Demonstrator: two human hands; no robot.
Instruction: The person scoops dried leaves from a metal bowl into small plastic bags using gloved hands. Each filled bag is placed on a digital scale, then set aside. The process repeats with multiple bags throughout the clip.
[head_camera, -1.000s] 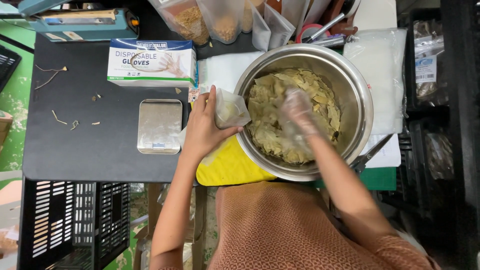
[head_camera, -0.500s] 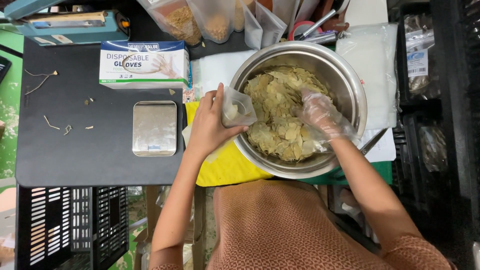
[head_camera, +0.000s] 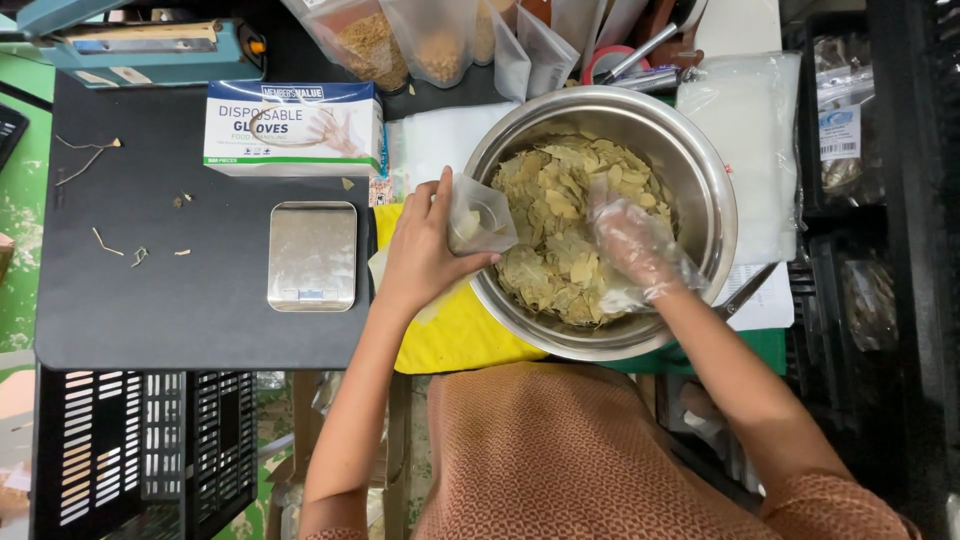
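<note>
Bagging just started, approx. 1st scoop.
I see left hand gripping small clear bag at bowl left rim, bag w/ only a few flakes. Gloved right hand clenched on dried leaves in bowl; bowl looks full, scale bare.

— What sort of place am I looking at?

— I read it as a small food-packing workstation. I see a big steel bowl of dried leaves, a small digital scale, a box of disposable gloves and a heat sealer.

— Anything else?

— Filled clear pouches along the back, bagged stock at the side, and black plastic crates.
</note>
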